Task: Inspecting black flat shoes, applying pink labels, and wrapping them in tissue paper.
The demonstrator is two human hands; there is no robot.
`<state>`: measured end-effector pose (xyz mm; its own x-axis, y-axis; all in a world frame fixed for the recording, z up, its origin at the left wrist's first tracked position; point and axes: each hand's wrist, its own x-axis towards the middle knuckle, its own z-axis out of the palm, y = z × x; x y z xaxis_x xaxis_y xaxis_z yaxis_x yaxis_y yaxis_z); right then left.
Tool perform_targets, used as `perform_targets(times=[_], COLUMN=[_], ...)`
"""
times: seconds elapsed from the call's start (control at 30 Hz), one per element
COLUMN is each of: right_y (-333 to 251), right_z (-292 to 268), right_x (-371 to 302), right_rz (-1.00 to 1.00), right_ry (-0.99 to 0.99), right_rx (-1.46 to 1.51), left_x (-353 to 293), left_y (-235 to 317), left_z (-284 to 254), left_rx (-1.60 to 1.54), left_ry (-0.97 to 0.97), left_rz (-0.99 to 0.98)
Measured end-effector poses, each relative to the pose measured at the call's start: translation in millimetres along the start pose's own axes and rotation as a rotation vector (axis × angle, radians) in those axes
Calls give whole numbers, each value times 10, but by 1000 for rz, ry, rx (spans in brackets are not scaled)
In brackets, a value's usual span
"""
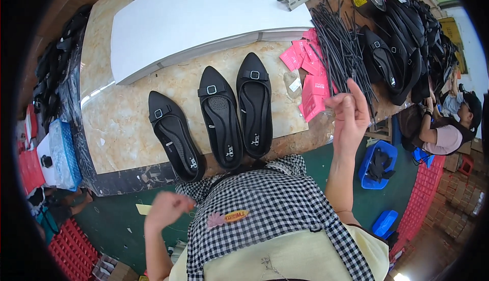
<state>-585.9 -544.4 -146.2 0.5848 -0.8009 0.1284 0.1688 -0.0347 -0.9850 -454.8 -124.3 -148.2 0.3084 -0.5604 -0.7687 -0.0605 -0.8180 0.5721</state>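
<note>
Three black pointed flat shoes lie on the marble-patterned table top (119, 143) in front of me, toes away: a left shoe (176, 134), a middle shoe (220, 118) and a right shoe (254, 105). Each has a bow strap with a square buckle. My right hand (350, 115) is raised at the table's right edge, near pink cards (315, 95) and a pile of thin black sticks (341, 51). Its fingers are partly stretched, with nothing visible in them. Below the table's front edge hangs my left hand (167, 209), blurred by motion; its grip is unclear.
A large white box (209, 21) occupies the table's far side. More black shoes (392, 59) are heaped at the right. A blue basket (378, 165) with black pieces stands on the floor. Another person (453, 123) sits at far right; a blue dotted box (63, 153) is at left.
</note>
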Motion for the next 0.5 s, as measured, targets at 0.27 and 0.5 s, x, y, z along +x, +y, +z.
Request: perform_targets(times=[0.27, 0.5], right_y=[-41, 40], right_z=[645, 216], right_x=[-281, -99], right_rz=[315, 560], right_ry=[-206, -513], right_rx=[225, 216], left_x=[1398, 1438], left_y=[1849, 1651], left_z=[443, 359], left_rx=[118, 86], left_ry=[235, 475], left_rz=[905, 924])
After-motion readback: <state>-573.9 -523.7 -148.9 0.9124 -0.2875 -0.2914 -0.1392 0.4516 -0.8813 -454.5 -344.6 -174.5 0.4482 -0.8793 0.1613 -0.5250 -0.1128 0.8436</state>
